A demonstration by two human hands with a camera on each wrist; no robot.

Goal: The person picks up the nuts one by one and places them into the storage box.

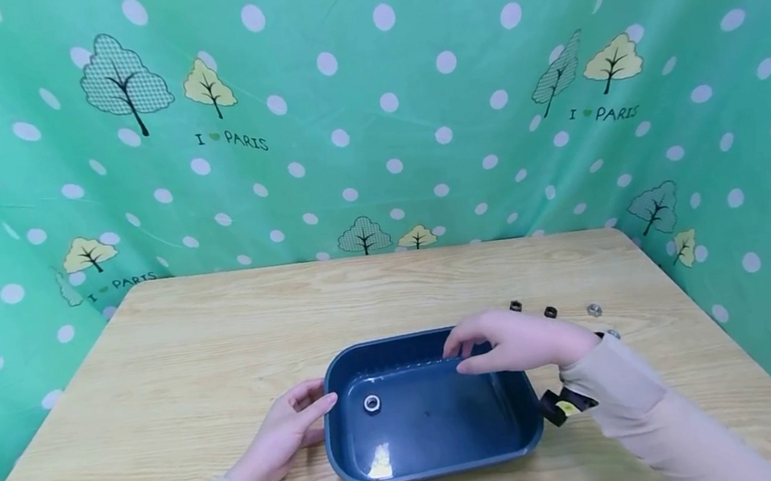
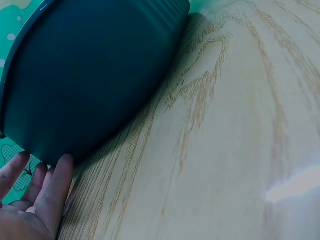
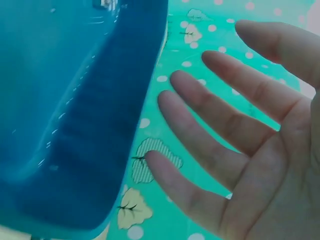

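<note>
Loosely spread, empty right fingers (image 3: 220, 109), nut (image 1: 372, 404) well apart in tray (image 1: 439, 428), left fingers (image 2: 56, 187) gripping its side

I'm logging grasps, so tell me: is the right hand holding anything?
No, the right wrist view shows the right hand with its fingers spread apart and nothing in its palm or between its fingertips.

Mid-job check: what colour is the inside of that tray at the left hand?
The tray is dark blue inside, best seen in the head view.
</note>
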